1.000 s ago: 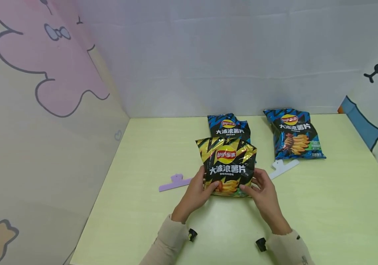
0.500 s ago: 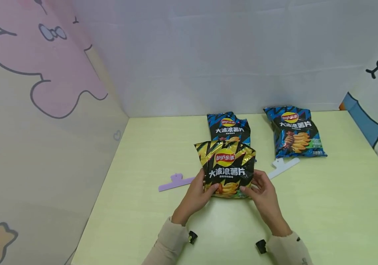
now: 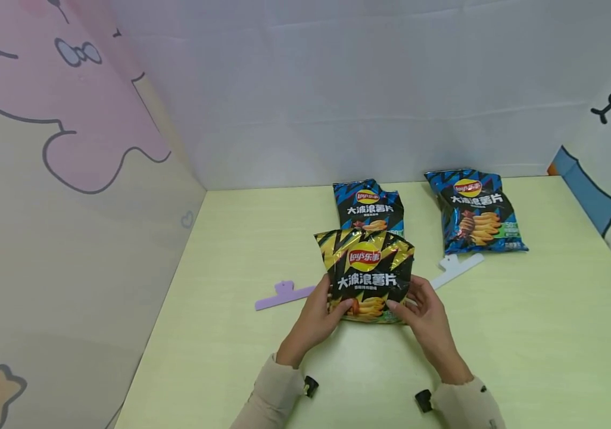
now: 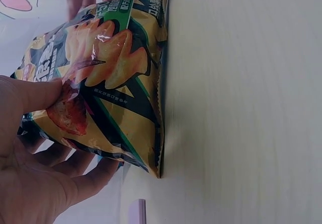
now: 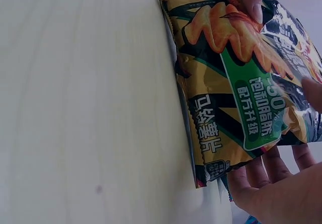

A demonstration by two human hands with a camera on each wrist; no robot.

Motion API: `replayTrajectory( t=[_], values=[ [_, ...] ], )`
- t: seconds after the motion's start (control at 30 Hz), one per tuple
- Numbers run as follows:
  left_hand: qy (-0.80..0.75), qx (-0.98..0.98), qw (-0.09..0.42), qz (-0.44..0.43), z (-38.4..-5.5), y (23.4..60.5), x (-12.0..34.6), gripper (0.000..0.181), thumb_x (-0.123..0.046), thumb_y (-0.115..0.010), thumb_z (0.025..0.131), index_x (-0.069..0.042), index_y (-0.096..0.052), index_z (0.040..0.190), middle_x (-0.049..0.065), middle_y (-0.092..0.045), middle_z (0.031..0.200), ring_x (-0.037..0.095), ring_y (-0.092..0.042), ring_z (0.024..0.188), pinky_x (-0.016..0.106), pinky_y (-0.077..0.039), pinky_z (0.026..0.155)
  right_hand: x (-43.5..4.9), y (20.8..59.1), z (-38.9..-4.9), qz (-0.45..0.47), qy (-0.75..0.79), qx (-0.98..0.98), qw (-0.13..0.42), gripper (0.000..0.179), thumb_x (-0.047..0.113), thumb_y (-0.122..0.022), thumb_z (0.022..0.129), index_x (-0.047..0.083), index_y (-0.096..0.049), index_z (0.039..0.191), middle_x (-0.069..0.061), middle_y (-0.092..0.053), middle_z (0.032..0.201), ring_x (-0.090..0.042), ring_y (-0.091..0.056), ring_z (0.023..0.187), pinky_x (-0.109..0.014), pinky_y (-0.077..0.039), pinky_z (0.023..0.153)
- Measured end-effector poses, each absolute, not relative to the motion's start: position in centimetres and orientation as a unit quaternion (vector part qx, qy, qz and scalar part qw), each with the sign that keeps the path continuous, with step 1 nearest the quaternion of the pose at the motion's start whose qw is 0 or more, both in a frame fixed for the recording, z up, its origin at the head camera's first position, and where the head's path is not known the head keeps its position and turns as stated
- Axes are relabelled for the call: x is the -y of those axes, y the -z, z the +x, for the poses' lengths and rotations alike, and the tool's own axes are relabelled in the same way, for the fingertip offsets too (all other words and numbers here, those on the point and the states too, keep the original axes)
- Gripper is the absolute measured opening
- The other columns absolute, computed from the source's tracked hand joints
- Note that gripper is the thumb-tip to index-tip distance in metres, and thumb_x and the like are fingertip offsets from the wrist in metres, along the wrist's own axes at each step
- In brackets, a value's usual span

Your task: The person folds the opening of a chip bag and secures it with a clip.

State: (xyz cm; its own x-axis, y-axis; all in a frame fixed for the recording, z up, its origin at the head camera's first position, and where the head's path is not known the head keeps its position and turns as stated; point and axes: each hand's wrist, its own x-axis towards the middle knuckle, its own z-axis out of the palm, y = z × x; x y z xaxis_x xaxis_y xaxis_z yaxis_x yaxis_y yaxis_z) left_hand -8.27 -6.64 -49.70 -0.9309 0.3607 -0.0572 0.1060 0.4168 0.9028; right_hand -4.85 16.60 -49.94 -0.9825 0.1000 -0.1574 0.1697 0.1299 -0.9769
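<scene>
Both hands hold a yellow and black bag of potato chips by its lower sides, its printed front turned toward me. On the left, my left hand has its thumb on the front and its fingers behind. My right hand grips the opposite side the same way. In the left wrist view, the bag's bottom seam is at or near the tabletop; contact cannot be told. Behind the held bag, partly covered by it, lies a blue and black chip bag. A purple sealing clip lies beside my left hand.
Another blue chip bag lies at the back right of the pale yellow table. A white sealing clip sits just in front of it, partly hidden by my right hand. A pale wall stands along the table's far edge.
The held bag's top edge has tipped slightly toward me, showing more of the blue bag behind. Both hands keep their grip. The head view has shifted a little.
</scene>
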Motion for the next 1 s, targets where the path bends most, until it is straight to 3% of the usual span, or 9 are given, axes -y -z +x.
replayTrajectory(
  t=[0.37, 0.6, 0.87, 1.0],
  values=[
    [-0.512, -0.840, 0.113, 0.141, -8.3, 49.7, 7.2, 0.068, -0.039, -0.060, 0.100, -0.026, -0.026, 0.158, 0.005, -0.052, 0.150, 0.025, -0.053, 0.137, 0.049, -0.044, 0.114, -16.9, 49.2, -6.9, 0.104, 0.662, -0.742, 0.001, 0.054, 0.037, -0.065, 0.098, 0.014, -0.046, 0.143, -0.006, -0.055, 0.141, 0.000, -0.055, 0.118, -0.006, -0.048, 0.093],
    [-0.514, -0.837, 0.118, 0.144, -8.3, 49.8, 7.1, 0.069, -0.040, -0.061, 0.099, -0.022, -0.028, 0.157, 0.006, -0.051, 0.151, 0.026, -0.052, 0.138, 0.050, -0.043, 0.115, -17.0, 47.7, -8.2, 0.107, 0.670, -0.735, -0.012, 0.051, 0.037, -0.062, 0.100, 0.014, -0.049, 0.143, -0.008, -0.056, 0.140, -0.001, -0.058, 0.115, -0.007, -0.050, 0.091],
    [-0.515, -0.835, 0.114, 0.159, -8.1, 49.8, 7.1, 0.068, -0.039, -0.060, 0.100, -0.021, -0.028, 0.157, 0.007, -0.052, 0.150, 0.029, -0.055, 0.135, 0.051, -0.047, 0.111, -16.6, 47.1, -8.8, 0.091, 0.696, -0.712, -0.033, 0.043, 0.030, -0.061, 0.102, 0.004, -0.055, 0.136, 0.016, -0.067, 0.117, 0.001, -0.064, 0.107, -0.012, -0.054, 0.090],
    [-0.516, -0.833, 0.120, 0.163, -7.9, 49.8, 7.2, 0.068, -0.037, -0.060, 0.101, -0.022, -0.026, 0.158, 0.007, -0.052, 0.150, 0.029, -0.055, 0.135, 0.052, -0.046, 0.111, -16.6, 47.2, -8.8, 0.091, 0.701, -0.706, -0.046, 0.040, 0.027, -0.061, 0.101, 0.000, -0.058, 0.131, 0.020, -0.069, 0.108, 0.001, -0.065, 0.103, -0.013, -0.054, 0.089]
  ],
)
